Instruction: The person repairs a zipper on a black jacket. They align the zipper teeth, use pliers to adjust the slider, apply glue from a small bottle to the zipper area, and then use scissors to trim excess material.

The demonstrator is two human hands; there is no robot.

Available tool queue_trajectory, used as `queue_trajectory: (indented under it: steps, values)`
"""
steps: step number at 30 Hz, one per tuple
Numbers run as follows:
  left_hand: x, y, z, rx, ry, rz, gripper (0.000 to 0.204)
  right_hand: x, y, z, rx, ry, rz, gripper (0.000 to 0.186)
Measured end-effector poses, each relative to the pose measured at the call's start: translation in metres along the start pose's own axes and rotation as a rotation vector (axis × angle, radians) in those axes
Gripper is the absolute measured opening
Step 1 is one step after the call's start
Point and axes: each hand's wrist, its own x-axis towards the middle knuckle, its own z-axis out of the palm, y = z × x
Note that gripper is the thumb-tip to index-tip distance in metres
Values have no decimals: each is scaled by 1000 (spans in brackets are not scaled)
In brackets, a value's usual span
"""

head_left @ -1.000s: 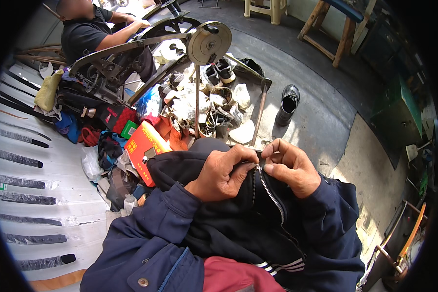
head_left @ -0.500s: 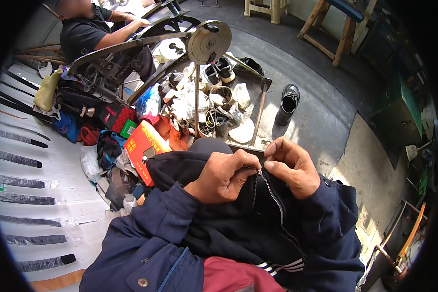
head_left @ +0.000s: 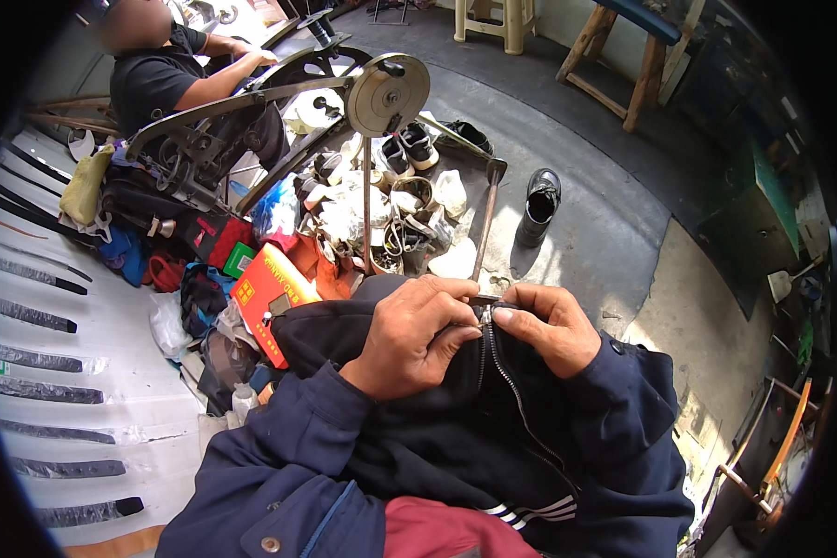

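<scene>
Pale panel: at far left, carrying a column of dark plastic-wrapped strips, roughly sideways.
Co-worker: person in dark short sleeves, behind a dark metal machine with a round wheel.
Flat red box: tilted, beside the garment.
Left hand: thumb and forefinger drawn together at the zip top; cannot tell whether they grip anything.
Black cloth garment: across the lap; white-striped part nearest the wearer.
Silver metal zip: slider end pointing away from the wearer; long axis running down and rightward, tapes parted below.
Right hand: clamped on the garment edge beside the slider.
Dark grey floor: sunlit patches; single black shoe.
Blue-topped wooden stool: upper right.
</scene>
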Motion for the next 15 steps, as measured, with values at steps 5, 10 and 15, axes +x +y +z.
queue_trajectory:
  steps: [5,10,15]
  values:
    - [6,18,0,121,-58,98,21,2,5,-1,34,32,8,21]
    - [-2,38,8,44,-232,130,22,3,10,-1,100,131,-106,18]
    - [-5,36,6,-56,-214,149,22,-2,4,-6,176,48,-76,20]
